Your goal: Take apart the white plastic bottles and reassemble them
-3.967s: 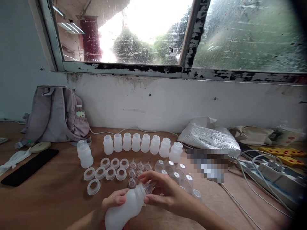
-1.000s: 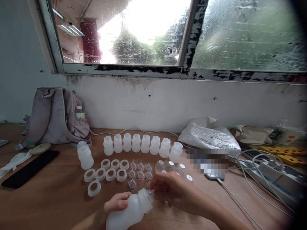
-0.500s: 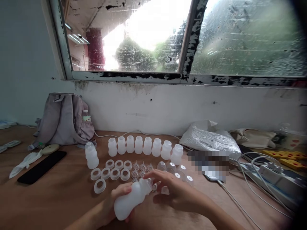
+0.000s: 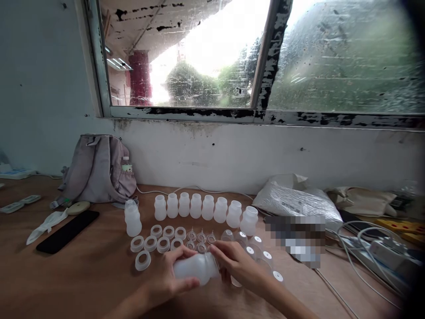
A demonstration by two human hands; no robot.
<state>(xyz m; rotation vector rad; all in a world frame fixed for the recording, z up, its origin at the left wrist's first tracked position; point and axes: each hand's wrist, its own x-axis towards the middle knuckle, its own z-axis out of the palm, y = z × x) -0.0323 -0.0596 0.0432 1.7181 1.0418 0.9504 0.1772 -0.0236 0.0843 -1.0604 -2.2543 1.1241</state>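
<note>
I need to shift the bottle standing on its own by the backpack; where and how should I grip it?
Probably wrap thumb and fingers around the waist of the lone bottle, coming from your left. It stands with its sides pinched in around mid-height, giving fingers a seat; rings crowd its front and right, and the backpack sits behind.

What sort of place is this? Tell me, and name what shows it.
Probably a simple workroom or workshop: a curved row of frosted white plastic bottles and a cluster of round translucent plastic rings sit on a brown table, beneath a worn grey window frame with black patches.
</note>
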